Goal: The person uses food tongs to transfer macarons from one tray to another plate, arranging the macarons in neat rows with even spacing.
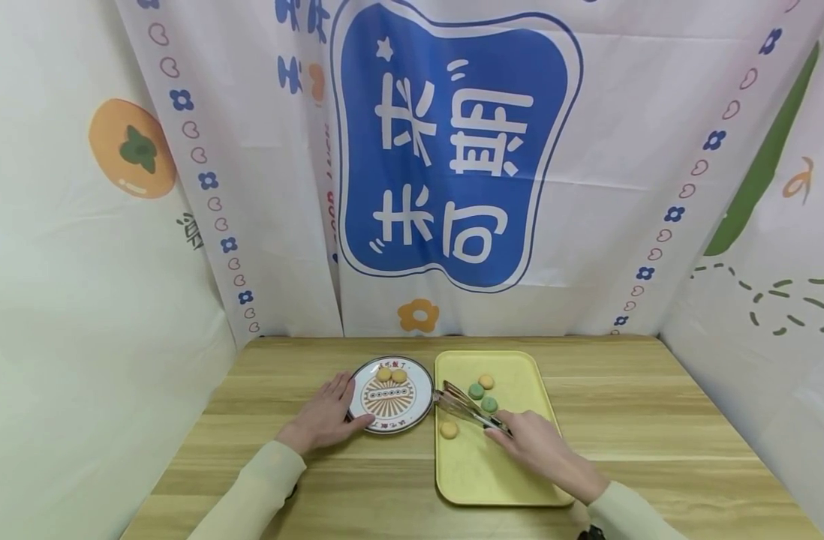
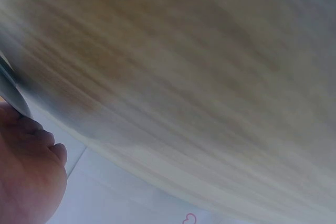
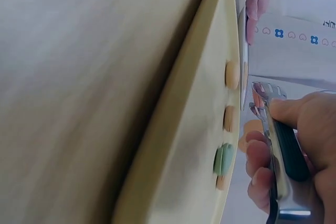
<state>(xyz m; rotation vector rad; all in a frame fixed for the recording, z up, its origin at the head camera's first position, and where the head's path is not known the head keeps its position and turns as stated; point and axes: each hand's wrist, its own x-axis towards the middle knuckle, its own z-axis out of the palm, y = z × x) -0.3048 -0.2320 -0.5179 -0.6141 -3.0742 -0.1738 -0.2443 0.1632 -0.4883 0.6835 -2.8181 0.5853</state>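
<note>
My left hand rests at the left edge of a white round plate, its fingers straight and its thumb along the near rim. Two yellow macarons lie towards the plate's far side. With my right hand I grip metal tongs with dark handle pads. Their slotted tips reach left over a yellow tray, near the plate. On the tray sit two green macarons, an orange-yellow macaron and a yellow macaron. Whether the tips hold anything, I cannot tell.
Plate and tray stand side by side on a wooden table. The tray has a raised rim. Behind the table's far edge hangs a printed white cloth, with white cloth at both sides too.
</note>
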